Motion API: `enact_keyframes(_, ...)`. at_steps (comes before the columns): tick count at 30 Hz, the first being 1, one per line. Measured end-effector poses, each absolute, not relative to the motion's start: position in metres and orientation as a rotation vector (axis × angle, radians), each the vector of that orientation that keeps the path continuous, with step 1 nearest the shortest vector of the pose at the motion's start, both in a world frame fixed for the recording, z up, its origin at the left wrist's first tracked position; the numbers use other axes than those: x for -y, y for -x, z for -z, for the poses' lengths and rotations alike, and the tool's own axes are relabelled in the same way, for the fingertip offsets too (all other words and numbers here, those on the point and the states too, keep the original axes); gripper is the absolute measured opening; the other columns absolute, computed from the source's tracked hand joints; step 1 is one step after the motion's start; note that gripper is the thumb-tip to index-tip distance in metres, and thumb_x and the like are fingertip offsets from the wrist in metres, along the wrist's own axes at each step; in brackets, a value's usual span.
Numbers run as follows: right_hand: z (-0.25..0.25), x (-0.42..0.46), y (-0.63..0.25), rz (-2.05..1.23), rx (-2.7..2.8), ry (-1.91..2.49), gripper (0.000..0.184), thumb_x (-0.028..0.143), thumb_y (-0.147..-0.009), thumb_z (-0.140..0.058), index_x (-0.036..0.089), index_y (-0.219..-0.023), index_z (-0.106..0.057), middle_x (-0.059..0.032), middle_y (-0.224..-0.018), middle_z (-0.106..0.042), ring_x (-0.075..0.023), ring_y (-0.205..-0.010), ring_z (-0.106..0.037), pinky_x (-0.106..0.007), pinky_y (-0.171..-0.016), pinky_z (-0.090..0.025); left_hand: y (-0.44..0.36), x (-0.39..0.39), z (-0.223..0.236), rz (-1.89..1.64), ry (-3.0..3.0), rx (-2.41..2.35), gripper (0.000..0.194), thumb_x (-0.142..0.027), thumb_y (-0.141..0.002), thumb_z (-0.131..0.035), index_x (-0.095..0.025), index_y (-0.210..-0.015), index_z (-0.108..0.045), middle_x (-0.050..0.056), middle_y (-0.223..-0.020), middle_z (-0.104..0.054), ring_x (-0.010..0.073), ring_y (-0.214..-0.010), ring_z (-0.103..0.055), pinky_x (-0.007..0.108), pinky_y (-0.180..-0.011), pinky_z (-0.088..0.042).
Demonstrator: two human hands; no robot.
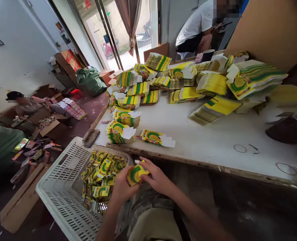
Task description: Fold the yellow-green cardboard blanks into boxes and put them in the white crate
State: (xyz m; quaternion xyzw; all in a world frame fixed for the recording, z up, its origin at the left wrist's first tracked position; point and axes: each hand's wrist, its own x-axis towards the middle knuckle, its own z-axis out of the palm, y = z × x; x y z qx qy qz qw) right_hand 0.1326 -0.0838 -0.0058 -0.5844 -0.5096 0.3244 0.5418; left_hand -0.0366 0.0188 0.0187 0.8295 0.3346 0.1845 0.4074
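Both my hands grip one small yellow-and-green carton (136, 174) in front of my lap, below the table's edge. My left hand (122, 189) wraps its lower left side and my right hand (157, 177) pinches its right end. Just to the left stands a white slotted plastic basket (63, 197) with several folded yellow-green cartons (102, 172) heaped inside. On the white table (201, 140), a flat carton with an open white flap (157, 138) lies nearest my hands.
Stacks of flat yellow-green cartons (214, 85) cover the far half of the table. A big cardboard sheet (271, 30) leans at the right. One person bends at the table's far end (196, 26); another sits on the floor at left (25, 103) among boxes.
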Motion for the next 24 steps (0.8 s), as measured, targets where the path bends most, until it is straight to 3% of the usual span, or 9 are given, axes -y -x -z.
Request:
enact_keyframes(3, 0.01, 0.077, -0.144, -0.622, 1.233, 1.491, 0.067, 0.032, -0.078, -0.075, 0.019, -0.14, -0.052, -0.0169, -0.145, -0.052, -0.0298, -0.13, -0.053, -0.047, -0.108, -0.043, 0.069, -0.04, -0.018, -0.38, -2.222, -0.976, 0.053, -0.037, -0.069, -0.076, -0.02, -0.117, -0.064, 0.009, -0.113, -0.072, 0.0291, -0.101, -0.067, 0.042, -0.09, -0.053)
enact_keyframes(6, 0.011, 0.069, -0.182, -0.312, 1.13, 1.794, 0.051, 0.034, -0.083, -0.07, 0.021, -0.131, -0.057, -0.0131, -0.125, -0.067, -0.0291, -0.112, -0.064, -0.046, -0.098, -0.05, 0.113, -0.072, -0.016, -0.464, -2.452, -1.339, 0.072, -0.052, -0.064, -0.077, -0.016, -0.124, -0.059, 0.016, -0.125, -0.065, 0.0398, -0.12, -0.056, 0.057, -0.104, -0.041)
enact_keyframes(9, 0.015, 0.054, -0.221, -0.188, 0.997, 1.971, 0.041, 0.028, -0.088, -0.062, 0.016, -0.127, -0.058, -0.0184, -0.118, -0.067, -0.0354, -0.112, -0.059, -0.054, -0.097, -0.046, 0.137, -0.088, -0.012, -0.491, -2.459, -1.492, 0.083, -0.063, -0.067, -0.07, -0.013, -0.131, -0.053, 0.02, -0.134, -0.059, 0.042, -0.128, -0.05, 0.059, -0.107, -0.037)
enact_keyframes(14, 0.025, 0.03, -0.24, -0.182, 0.958, 2.064, 0.03, 0.016, -0.083, -0.062, 0.015, -0.113, -0.061, -0.0184, -0.103, -0.067, -0.0359, -0.103, -0.059, -0.052, -0.093, -0.045, 0.099, -0.06, 0.001, -0.384, -2.266, -1.108, 0.05, -0.049, -0.078, -0.067, -0.019, -0.118, -0.064, 0.013, -0.121, -0.069, 0.0327, -0.115, -0.062, 0.05, -0.102, -0.046)
enact_keyframes(18, 0.023, 0.031, -0.235, -0.167, 0.906, 2.039, 0.038, 0.015, -0.083, -0.059, 0.014, -0.12, -0.052, -0.017, -0.104, -0.063, -0.0332, -0.101, -0.058, -0.05, -0.091, -0.045, 0.054, -0.03, 0.002, -0.304, -2.053, -0.881, 0.041, -0.037, -0.078, -0.073, -0.022, -0.115, -0.067, 0.011, -0.117, -0.071, 0.0291, -0.111, -0.065, 0.045, -0.1, -0.047)
enact_keyframes(21, 0.013, 0.046, -0.22, -0.191, 0.892, 1.962, 0.047, 0.02, -0.084, -0.059, 0.014, -0.128, -0.042, -0.0115, -0.099, -0.062, -0.0263, -0.092, -0.061, -0.041, -0.084, -0.05, 0.029, -0.017, -0.001, -0.305, -1.796, -0.737, 0.059, -0.039, -0.074, -0.079, -0.022, -0.127, -0.061, 0.013, -0.123, -0.068, 0.0291, -0.112, -0.065, 0.042, -0.099, -0.048)
enact_keyframes(24, 0.001, 0.067, -0.184, -0.426, 0.962, 1.681, 0.051, 0.032, -0.085, -0.065, 0.02, -0.128, -0.04, -0.003, -0.089, -0.062, -0.0192, -0.078, -0.062, -0.031, -0.072, -0.052, 0.007, -0.006, -0.006, -0.48, -1.462, -0.608, 0.084, -0.05, -0.061, -0.086, -0.021, -0.133, -0.055, 0.014, -0.128, -0.063, 0.0318, -0.116, -0.061, 0.042, -0.096, -0.05)
